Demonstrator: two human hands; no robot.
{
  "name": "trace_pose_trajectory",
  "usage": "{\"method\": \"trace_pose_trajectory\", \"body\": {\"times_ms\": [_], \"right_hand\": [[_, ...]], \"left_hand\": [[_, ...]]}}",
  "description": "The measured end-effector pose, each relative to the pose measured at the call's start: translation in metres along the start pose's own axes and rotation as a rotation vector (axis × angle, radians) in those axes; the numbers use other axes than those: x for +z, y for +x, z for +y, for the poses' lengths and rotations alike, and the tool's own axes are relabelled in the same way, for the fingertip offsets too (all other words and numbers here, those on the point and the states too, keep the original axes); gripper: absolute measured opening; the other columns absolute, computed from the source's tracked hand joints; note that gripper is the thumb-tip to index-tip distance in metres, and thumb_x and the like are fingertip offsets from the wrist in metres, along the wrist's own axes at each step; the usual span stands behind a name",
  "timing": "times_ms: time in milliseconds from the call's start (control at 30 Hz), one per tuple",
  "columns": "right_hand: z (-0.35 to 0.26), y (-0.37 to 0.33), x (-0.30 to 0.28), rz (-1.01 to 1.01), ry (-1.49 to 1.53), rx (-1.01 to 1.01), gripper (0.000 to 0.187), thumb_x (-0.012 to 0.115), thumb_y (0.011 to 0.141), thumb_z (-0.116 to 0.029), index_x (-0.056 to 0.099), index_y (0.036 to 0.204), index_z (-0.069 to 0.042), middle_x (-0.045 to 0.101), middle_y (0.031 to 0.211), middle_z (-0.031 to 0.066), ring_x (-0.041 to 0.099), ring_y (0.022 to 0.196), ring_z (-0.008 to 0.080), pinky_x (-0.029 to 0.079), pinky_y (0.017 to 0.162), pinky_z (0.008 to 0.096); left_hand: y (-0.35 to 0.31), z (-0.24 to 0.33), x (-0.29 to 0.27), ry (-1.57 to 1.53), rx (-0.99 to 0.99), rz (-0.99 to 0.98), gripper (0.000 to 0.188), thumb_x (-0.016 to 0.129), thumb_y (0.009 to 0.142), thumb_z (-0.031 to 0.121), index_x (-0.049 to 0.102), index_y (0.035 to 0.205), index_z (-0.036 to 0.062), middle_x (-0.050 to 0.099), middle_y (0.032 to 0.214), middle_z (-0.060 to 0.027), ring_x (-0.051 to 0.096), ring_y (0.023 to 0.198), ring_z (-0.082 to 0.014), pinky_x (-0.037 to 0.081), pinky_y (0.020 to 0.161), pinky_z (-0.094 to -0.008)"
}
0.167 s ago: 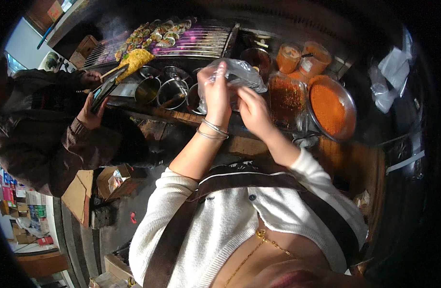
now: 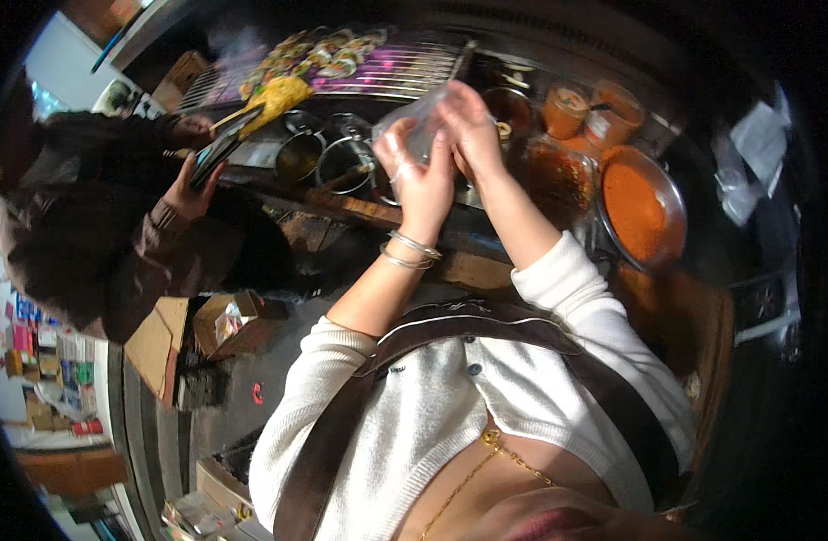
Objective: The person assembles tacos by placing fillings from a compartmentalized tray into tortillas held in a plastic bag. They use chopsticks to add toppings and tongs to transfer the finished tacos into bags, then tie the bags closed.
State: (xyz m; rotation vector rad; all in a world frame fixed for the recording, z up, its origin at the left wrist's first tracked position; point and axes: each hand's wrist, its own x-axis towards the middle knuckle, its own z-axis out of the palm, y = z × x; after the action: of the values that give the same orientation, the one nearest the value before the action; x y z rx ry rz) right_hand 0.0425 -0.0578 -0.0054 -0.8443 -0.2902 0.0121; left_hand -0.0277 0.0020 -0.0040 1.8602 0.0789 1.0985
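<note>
The left arm (image 2: 371, 296) and right arm (image 2: 525, 215) reach forward. The left hand (image 2: 421, 187) bends its fingers, thumb apart. The right hand (image 2: 473, 135) is close beside it, fingers bent too.

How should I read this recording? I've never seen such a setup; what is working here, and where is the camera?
There is no robot here, just a person working with bare hands. The camera sits on the person's head, looking down; its wide lens bends straight edges. Picture left is the person's own left.

The left hand and right hand hold a thin clear plastic bag between them; exactly how the fingers grip it is hard to make out.

Beyond is a grill with food in shells. To the right is a metal bowl of orange-red powder.

At the left, a co-worker's hand holds tongs against some yellow food.
</note>
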Motion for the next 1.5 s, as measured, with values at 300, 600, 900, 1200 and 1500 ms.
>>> {"method": "trace_pose_trajectory", "body": {"times_ms": [300, 600, 900, 1200, 1500], "right_hand": [[0.088, -0.036, 0.071, -0.060, -0.116, -0.006, 0.033, 0.057, 0.080, -0.033, 0.050, 0.094, -0.004, 0.052, 0.088, 0.0019, 0.048, 0.082, 0.0109, 0.038, 0.075, 0.0243], [0.127, -0.002, 0.113, -0.160, 0.257, 0.523, 0.045, 0.060, 0.076, -0.036, 0.049, 0.109, -0.008, 0.052, 0.103, 0.0021, 0.048, 0.096, 0.0127, 0.039, 0.083, 0.0275], [0.115, 0.006, 0.129, -0.074, 0.194, 0.357, 0.034, 0.062, 0.076, -0.009, 0.046, 0.106, -0.003, 0.057, 0.092, 0.0075, 0.055, 0.084, 0.0147, 0.043, 0.078, 0.0274], [0.075, -0.003, 0.107, -0.198, -0.369, -0.286, 0.040, 0.062, 0.074, -0.004, 0.040, 0.107, 0.000, 0.047, 0.100, 0.0076, 0.048, 0.093, 0.0149, 0.041, 0.080, 0.0259], [0.006, -0.030, 0.057, -0.302, -0.769, -0.605, 0.031, 0.059, 0.073, -0.003, 0.053, 0.102, 0.001, 0.053, 0.100, 0.0149, 0.055, 0.089, 0.0264, 0.044, 0.074, 0.0303]], "left_hand": [[0.014, -0.076, -0.065, -0.975, -0.463, 0.435, 0.021, 0.052, 0.083, 0.013, 0.045, 0.099, 0.0024, 0.052, 0.096, -0.0072, 0.052, 0.084, -0.0155, 0.045, 0.073, -0.0294], [0.067, -0.118, -0.085, -1.061, -0.389, 0.609, 0.040, 0.047, 0.084, 0.040, 0.046, 0.104, 0.0065, 0.050, 0.100, -0.0042, 0.049, 0.091, -0.0148, 0.043, 0.079, -0.0296], [0.090, -0.098, -0.095, -1.202, -0.378, 0.513, 0.031, 0.054, 0.082, 0.025, 0.045, 0.105, 0.0068, 0.051, 0.101, -0.0069, 0.050, 0.092, -0.0172, 0.043, 0.079, -0.0316], [0.088, -0.067, -0.076, -1.398, -0.465, 0.327, 0.030, 0.051, 0.083, 0.024, 0.049, 0.105, 0.0034, 0.055, 0.100, -0.0083, 0.053, 0.089, -0.0203, 0.042, 0.080, -0.0341], [0.051, -0.029, -0.037, -1.458, -0.452, 0.148, 0.019, 0.051, 0.082, 0.014, 0.050, 0.097, 0.0021, 0.055, 0.090, -0.0057, 0.053, 0.082, -0.0154, 0.045, 0.074, -0.0290]]}}
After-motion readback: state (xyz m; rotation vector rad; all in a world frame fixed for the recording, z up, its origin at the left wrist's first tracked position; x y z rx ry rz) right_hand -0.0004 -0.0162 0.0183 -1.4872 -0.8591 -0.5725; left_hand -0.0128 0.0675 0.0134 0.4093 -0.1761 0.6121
